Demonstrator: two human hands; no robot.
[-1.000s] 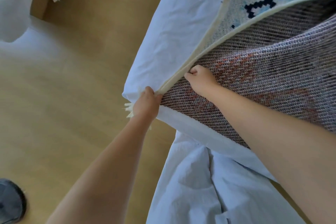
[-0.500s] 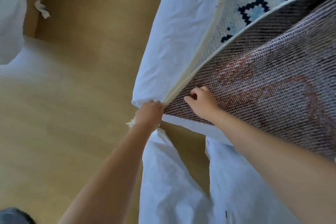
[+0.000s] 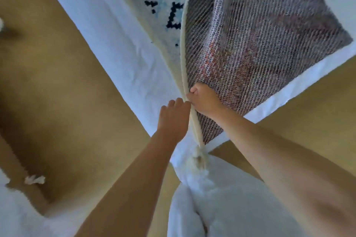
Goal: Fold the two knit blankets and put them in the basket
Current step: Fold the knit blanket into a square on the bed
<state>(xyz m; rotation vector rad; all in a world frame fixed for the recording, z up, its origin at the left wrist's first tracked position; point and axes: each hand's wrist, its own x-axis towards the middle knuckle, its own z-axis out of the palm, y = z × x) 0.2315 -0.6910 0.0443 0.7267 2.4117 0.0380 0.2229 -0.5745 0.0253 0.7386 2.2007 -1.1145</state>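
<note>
Knit blanket [image 3: 260, 48] is spread on the white sheet [image 3: 107, 31], folded over so its grey back faces up. Just left of its cream edge [image 3: 184, 59] the left hand [image 3: 174, 117] is closed on that border; just right, touching it, the right hand [image 3: 204, 98] is pinched shut on the same edge. Up and away from both hands is where the edge runs, so either is equally near. No basket is seen.

**Hands closed together on blanket edge**

The right hand [image 3: 204, 100] moves off the blanket's [image 3: 260, 48] grey underside to its cream edge and now touches the left hand [image 3: 173, 117]. The corner tassel [image 3: 198, 157], earlier at the left hand, now hangs below both. The view has swung.
</note>
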